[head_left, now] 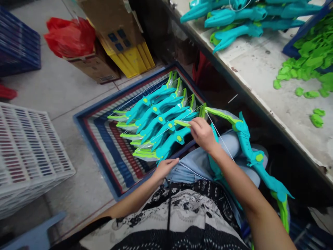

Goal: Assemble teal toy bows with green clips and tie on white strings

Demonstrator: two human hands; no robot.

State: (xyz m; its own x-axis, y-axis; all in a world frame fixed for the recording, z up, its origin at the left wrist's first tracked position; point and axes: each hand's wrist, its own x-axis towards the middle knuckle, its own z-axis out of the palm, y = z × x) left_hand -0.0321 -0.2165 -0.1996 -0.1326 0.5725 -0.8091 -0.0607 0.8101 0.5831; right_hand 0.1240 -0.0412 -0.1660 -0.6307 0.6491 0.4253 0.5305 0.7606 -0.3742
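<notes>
My right hand (204, 133) is closed around the green limb tip (182, 123) of a toy bow, whose turquoise body (214, 168) lies across my lap, partly hidden by my forearm. My left hand (166, 168) pinches a white string (191, 171) over my thigh; the string runs right toward my lap. Another turquoise toy bow (244, 139) with green limbs leans over my knee on the right, a white string stretched from its upper tip. In front of my hands, several strung toy bows (160, 119) lie in rows in a striped crate.
The blue-rimmed striped crate (97, 149) stands on the floor. More turquoise bow parts (236, 31) and loose green pieces (309, 62) lie on the workbench (260, 66) at right. A white basket (33, 152), cardboard box (93, 66), red bag (71, 36) and yellow crate (132, 60) stand leftward.
</notes>
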